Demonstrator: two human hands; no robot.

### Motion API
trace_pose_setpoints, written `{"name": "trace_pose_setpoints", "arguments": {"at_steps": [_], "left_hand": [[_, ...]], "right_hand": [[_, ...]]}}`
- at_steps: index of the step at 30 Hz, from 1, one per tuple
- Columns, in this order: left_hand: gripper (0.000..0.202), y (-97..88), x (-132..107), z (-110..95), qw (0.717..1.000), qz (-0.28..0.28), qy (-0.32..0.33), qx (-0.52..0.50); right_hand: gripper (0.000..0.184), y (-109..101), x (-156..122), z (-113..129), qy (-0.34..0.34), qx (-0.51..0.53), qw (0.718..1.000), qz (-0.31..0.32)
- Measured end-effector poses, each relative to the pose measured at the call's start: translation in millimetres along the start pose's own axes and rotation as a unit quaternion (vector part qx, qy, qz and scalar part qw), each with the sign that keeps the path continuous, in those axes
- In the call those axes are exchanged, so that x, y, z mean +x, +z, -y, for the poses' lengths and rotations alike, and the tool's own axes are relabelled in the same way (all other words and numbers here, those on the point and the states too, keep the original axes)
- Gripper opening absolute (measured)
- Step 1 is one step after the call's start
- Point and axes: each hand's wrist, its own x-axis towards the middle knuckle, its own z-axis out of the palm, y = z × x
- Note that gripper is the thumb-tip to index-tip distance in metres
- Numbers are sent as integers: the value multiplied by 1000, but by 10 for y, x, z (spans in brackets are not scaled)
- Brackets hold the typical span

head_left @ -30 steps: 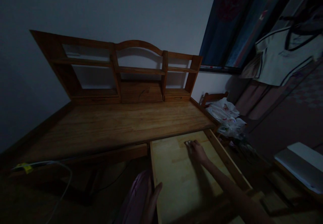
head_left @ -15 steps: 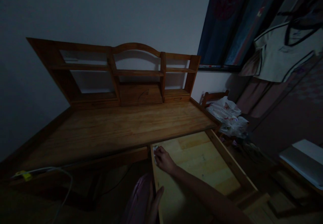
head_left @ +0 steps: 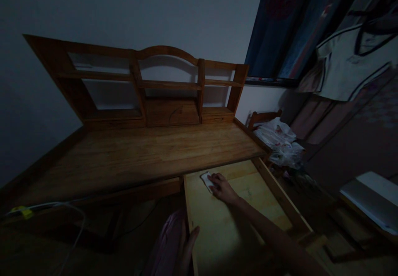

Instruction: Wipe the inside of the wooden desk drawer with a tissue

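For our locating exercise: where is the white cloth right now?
Head view, lower centre: the white cloth lies in the open drawer, near the front edge of the desk, under the right hand.

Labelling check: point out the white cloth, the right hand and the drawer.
white cloth (head_left: 206,179): head view, exposed corner beyond the fingertips.
right hand (head_left: 223,189): head view, back of the hand.
drawer (head_left: 214,231): head view, bare lit floor near the front.

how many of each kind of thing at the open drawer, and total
hands: 2, right hand and left hand
white cloth: 1, under the right hand
drawer: 1, pulled out, left hand at its side wall
desk: 1
total: 5
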Motion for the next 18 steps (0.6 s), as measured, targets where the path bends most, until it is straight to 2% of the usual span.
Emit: {"name": "trace_pose_setpoints", "arguments": {"at_steps": [4, 5, 9, 12, 16, 18], "left_hand": [[49, 62, -11, -107, 999, -32, -5, -8], [49, 50, -14, -92, 999, -31, -4, -10], [50, -86, -16, 20, 1000, 18, 4, -12], [50, -164, -24, 33, 999, 36, 7, -9], [46, -106, -34, -38, 1000, 6, 20, 11], [44, -48, -25, -40, 999, -16, 25, 26]], "right_hand": [[69, -61, -1, 175, 59, -30, 998, -2], [67, -55, 8, 221, 71, -45, 996, 7], [41, -10, 74, 327, 127, -51, 990, 35], [39, -27, 123, 340, 167, -1, 986, 8], [31, -145, 65, 426, 229, 107, 967, -38], [32, -243, -48, 556, 261, 201, 943, -50]]}}
